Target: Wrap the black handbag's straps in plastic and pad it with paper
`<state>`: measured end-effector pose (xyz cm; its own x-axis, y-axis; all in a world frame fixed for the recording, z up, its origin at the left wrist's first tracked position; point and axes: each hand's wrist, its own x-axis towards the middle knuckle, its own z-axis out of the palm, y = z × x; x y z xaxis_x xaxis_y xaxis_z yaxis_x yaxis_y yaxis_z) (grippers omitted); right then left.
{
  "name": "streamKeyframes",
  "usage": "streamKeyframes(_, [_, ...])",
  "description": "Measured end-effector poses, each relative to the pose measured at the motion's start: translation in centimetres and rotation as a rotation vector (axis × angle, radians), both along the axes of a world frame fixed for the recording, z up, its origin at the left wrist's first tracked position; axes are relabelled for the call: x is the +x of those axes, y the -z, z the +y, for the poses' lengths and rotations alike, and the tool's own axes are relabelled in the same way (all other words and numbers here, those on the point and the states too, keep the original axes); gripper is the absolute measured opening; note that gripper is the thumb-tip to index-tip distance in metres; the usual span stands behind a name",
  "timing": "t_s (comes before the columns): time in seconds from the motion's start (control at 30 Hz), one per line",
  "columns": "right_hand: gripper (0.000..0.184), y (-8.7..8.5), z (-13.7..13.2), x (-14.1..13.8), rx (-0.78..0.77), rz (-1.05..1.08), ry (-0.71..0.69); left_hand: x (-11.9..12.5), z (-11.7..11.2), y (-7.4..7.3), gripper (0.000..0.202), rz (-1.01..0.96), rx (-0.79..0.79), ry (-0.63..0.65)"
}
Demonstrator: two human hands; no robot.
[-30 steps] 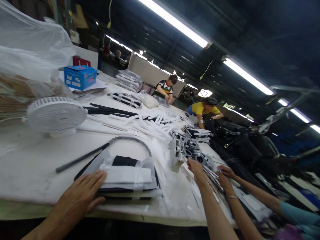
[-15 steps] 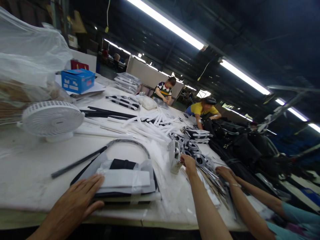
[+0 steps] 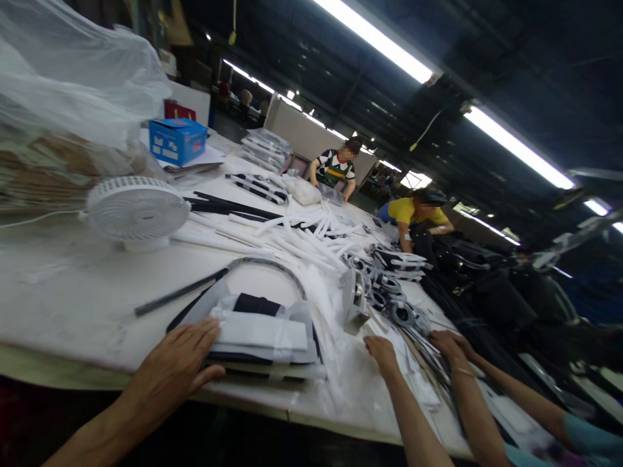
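My left hand (image 3: 178,370) lies flat, fingers spread, on the near left corner of a stack of dark flat pieces (image 3: 265,340) wrapped in clear plastic with white paper on top. My right hand (image 3: 382,352) rests on the white table (image 3: 73,298) to the right of that stack, fingers stretched forward and holding nothing. It is just short of a small grey-white upright part (image 3: 354,299) and a heap of black-and-white rings (image 3: 389,295). A curved dark strip (image 3: 265,266) lies behind the stack.
A co-worker's hand (image 3: 448,344) with a teal sleeve rests on thin rods at the right. A white fan (image 3: 137,211), a blue box (image 3: 178,141), white strips (image 3: 296,243) and bagged goods (image 3: 63,117) cover the table. Two more people work at the far side beside black bags (image 3: 481,279).
My right hand has drawn back toward me from the small upright part it reached half a second ago. My left hand has stayed on the stack. The view has shifted slightly to the left.
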<state>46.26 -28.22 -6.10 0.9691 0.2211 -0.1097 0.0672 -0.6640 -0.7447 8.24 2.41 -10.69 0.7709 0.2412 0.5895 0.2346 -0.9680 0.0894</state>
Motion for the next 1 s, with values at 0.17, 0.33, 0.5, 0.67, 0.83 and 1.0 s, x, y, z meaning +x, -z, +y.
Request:
streamKeyframes(0.17, [0.032,-4.2,1.9,-0.8,-0.009,-0.006,-0.156,-0.2,-1.3,-1.6,0.048,0.143,-0.113,-0.034])
streamKeyframes(0.33, [0.034,-10.3,13.2,-6.9,-0.051,0.07,-0.775,-0.3,-1.7,-2.5,0.057,0.222,-0.2,-0.049])
streamKeyframes(0.5, [0.019,-11.9,24.2,-15.0,-0.227,0.204,-1.364,-0.4,-1.8,-2.6,0.061,0.207,-0.232,-0.024])
streamKeyframes(0.67, [0.011,-9.3,30.9,-18.0,-0.547,-0.148,-1.644,-0.4,-1.7,-2.4,0.061,0.215,-0.251,-0.009])
streamKeyframes(0.83, [0.019,-7.1,34.3,-18.8,-0.698,-0.338,-1.703,-0.5,-1.6,-2.3,0.064,0.193,-0.252,0.007])
streamKeyframes(1.0, [0.035,-5.7,35.6,-18.8,-0.729,-0.51,-1.729,-0.5,-1.6,-2.2,0.061,0.183,-0.288,0.018])
